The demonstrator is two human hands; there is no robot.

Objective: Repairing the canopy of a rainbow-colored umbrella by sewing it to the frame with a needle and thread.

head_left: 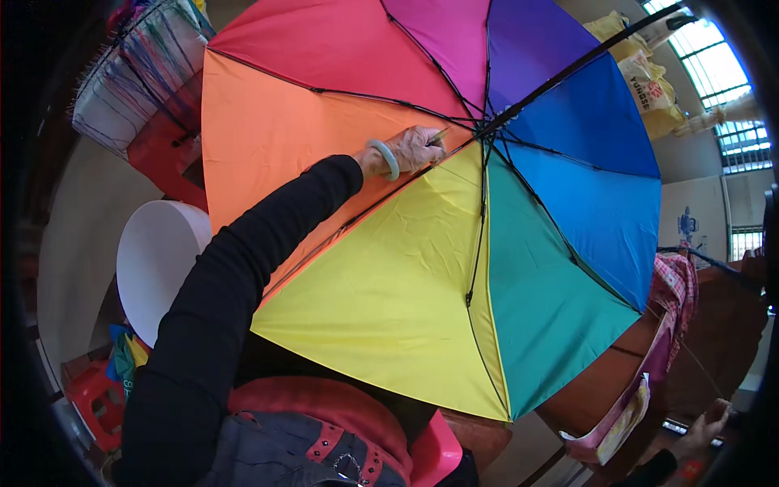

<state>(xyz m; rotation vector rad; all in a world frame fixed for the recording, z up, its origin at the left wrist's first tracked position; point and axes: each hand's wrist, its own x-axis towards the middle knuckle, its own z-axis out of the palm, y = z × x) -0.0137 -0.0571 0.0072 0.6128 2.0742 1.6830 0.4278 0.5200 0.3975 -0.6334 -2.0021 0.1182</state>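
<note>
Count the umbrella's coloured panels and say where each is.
8, clockwise: pink panel at top; purple panel, upper right; dark blue panel, right; light blue panel, below it; green panel, lower right; yellow panel, bottom; orange panel, left; red panel, upper left. Upper ones run out of frame.

Umbrella [373,333] mid-view, inside facing camera. Hub [491,123] above centre; shaft [588,66] runs from it to upper right. Left hand [414,152] just left of hub, beside a rib; sleeve [243,243] crosses in front of umbrella from lower left. Threads [158,57] upper left, beyond umbrella's edge. Round thing [154,264] left, partly behind sleeve. Stool [97,402] lower left, below round thing. Bag [659,97] upper right, partly behind umbrella; window [714,69] right of it. Cloth [677,284] right, by umbrella's lower right edge. Right hand [704,428] far lower right, well apart from umbrella.
</note>
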